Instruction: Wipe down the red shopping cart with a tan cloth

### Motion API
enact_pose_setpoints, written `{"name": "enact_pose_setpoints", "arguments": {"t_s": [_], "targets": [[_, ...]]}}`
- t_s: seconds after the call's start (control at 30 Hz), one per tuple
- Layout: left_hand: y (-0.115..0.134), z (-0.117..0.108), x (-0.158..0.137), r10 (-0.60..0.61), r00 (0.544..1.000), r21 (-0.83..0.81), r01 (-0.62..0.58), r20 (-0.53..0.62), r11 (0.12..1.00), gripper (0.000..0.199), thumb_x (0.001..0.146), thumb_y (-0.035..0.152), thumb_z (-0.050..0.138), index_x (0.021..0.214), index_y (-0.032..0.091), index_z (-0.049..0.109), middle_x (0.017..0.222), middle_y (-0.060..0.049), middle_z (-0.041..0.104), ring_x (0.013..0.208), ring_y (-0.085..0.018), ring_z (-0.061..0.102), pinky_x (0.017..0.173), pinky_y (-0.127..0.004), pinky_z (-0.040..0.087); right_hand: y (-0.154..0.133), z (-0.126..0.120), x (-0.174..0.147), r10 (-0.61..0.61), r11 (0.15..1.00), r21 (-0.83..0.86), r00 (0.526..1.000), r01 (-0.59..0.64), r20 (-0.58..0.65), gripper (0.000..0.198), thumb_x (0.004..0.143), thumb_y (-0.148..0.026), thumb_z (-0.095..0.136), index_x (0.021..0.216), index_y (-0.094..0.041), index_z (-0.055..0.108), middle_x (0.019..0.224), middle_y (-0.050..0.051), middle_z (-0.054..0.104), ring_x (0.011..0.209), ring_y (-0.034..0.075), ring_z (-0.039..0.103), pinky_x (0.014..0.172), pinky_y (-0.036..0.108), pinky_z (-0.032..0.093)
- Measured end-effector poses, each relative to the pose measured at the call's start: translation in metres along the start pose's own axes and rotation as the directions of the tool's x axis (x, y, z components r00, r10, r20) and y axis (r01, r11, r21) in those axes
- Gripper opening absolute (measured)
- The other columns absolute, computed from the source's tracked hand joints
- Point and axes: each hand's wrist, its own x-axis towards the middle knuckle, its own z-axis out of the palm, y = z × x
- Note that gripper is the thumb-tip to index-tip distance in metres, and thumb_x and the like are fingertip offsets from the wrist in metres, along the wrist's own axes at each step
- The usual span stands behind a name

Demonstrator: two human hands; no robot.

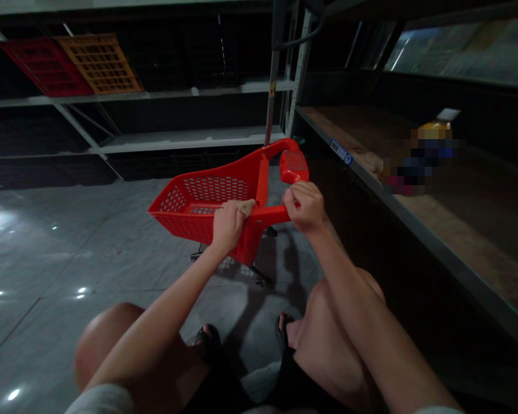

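Right hand [305, 206] and left hand [228, 224], both curled, grip a red cart [263, 181] with perforated sides [216, 188].

Looked dim overall, with a bright patch and small glints glaring off the grey floor [112, 253] at left. Sank nearly to black beneath the right-hand shelf [457, 218]. Spread a soft shadow below the red cart [263, 178]. Showed muted detail, wide-angle stretching toward the edges, and blocky pixelation over the item [432, 132] on that shelf.
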Motion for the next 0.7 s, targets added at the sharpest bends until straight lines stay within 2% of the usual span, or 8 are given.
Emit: {"name": "enact_pose_setpoints", "arguments": {"t_s": [0.07, 0.17, 0.23, 0.33, 0.43, 0.57, 0.63, 0.7], "targets": [[0.036, 0.003, 0.001, 0.048, 0.999, 0.000, -0.048, -0.017, 0.999, 0.023, 0.106, 0.023, 0.042, 0.114, 0.020, 0.063, 0.123, -0.010, 0.069, 0.114, -0.025, 0.062, 0.101, -0.041, 0.051, -0.002, 0.006, -0.002, 0.099, 0.991, 0.104, 0.985, -0.085, -0.141, 0.034, 0.103, -0.034, 0.039, 0.076, -0.025, 0.058, 0.081, 0.007, 0.066, 0.086, 0.024, 0.062, 0.087, 0.043, 0.049], [0.071, -0.004, 0.019, 0.204, 0.979, -0.091, -0.201, 0.029, 0.975, 0.021, 0.105, 0.023, 0.046, 0.116, 0.019, 0.063, 0.122, -0.011, 0.070, 0.113, -0.025, 0.062, 0.102, -0.040, 0.051, 0.001, 0.017, -0.004, 0.327, 0.923, 0.315, 0.881, -0.220, -0.342, 0.032, 0.104, -0.042, 0.035, 0.110, -0.025, 0.062, 0.116, 0.012, 0.068, 0.116, 0.028, 0.062, 0.105, 0.050, 0.049], [0.086, -0.008, 0.042, 0.358, 0.930, -0.206, -0.335, 0.085, 0.919, 0.021, 0.105, 0.021, 0.046, 0.118, 0.019, 0.063, 0.120, -0.010, 0.069, 0.113, -0.023, 0.063, 0.101, -0.037, 0.052, 0.008, 0.026, -0.003, 0.464, 0.837, 0.477, 0.813, -0.270, -0.353, 0.040, 0.105, -0.047, 0.032, 0.128, -0.026, 0.057, 0.134, 0.013, 0.063, 0.130, 0.028, 0.058, 0.114, 0.054, 0.045], [0.100, -0.003, 0.088, 0.484, 0.869, -0.271, -0.443, 0.106, 0.854, 0.018, 0.104, 0.019, 0.049, 0.115, 0.017, 0.063, 0.121, -0.012, 0.068, 0.115, -0.023, 0.063, 0.102, -0.036, 0.051, 0.018, 0.036, -0.001, 0.589, 0.693, 0.656, 0.759, -0.298, -0.278, 0.048, 0.106, -0.054, 0.027, 0.139, -0.029, 0.050, 0.152, 0.012, 0.054, 0.142, 0.027, 0.054, 0.120, 0.057, 0.042], [0.102, 0.014, 0.142, 0.455, 0.888, -0.195, -0.434, 0.075, 0.880, 0.013, 0.102, 0.020, 0.053, 0.110, 0.017, 0.063, 0.122, -0.014, 0.066, 0.117, -0.027, 0.062, 0.102, -0.040, 0.050, 0.024, 0.042, 0.003, 0.641, 0.606, 0.740, 0.731, -0.293, -0.235, 0.052, 0.105, -0.060, 0.026, 0.143, -0.031, 0.046, 0.159, 0.012, 0.048, 0.146, 0.028, 0.052, 0.121, 0.058, 0.042], [0.086, 0.031, 0.202, 0.296, 0.954, -0.165, -0.299, -0.042, 0.940, 0.007, 0.097, 0.017, 0.059, 0.102, 0.019, 0.063, 0.116, -0.014, 0.068, 0.117, -0.029, 0.063, 0.105, -0.043, 0.049, 0.026, 0.048, 0.005, 0.610, 0.628, 0.724, 0.759, -0.286, -0.229, 0.048, 0.101, -0.056, 0.041, 0.144, -0.035, 0.045, 0.163, 0.009, 0.045, 0.146, 0.028, 0.052, 0.122, 0.060, 0.040], [0.079, 0.030, 0.211, 0.204, 0.977, -0.182, -0.213, -0.067, 0.960, 0.006, 0.095, 0.014, 0.061, 0.099, 0.019, 0.062, 0.113, -0.014, 0.069, 0.116, -0.030, 0.063, 0.105, -0.044, 0.049, 0.027, 0.051, 0.006, 0.572, 0.658, 0.704, 0.785, -0.266, -0.239, 0.048, 0.097, -0.047, 0.050, 0.144, -0.036, 0.045, 0.163, 0.007, 0.045, 0.144, 0.028, 0.053, 0.123, 0.061, 0.040], [0.076, 0.023, 0.200, 0.197, 0.980, -0.221, -0.200, -0.034, 0.955, 0.008, 0.093, 0.013, 0.063, 0.098, 0.019, 0.061, 0.111, -0.013, 0.070, 0.114, -0.029, 0.065, 0.103, -0.042, 0.050, 0.030, 0.055, 0.006, 0.539, 0.675, 0.698, 0.806, -0.240, -0.244, 0.051, 0.092, -0.035, 0.052, 0.142, -0.036, 0.046, 0.160, 0.006, 0.048, 0.140, 0.027, 0.056, 0.121, 0.060, 0.041]]}}
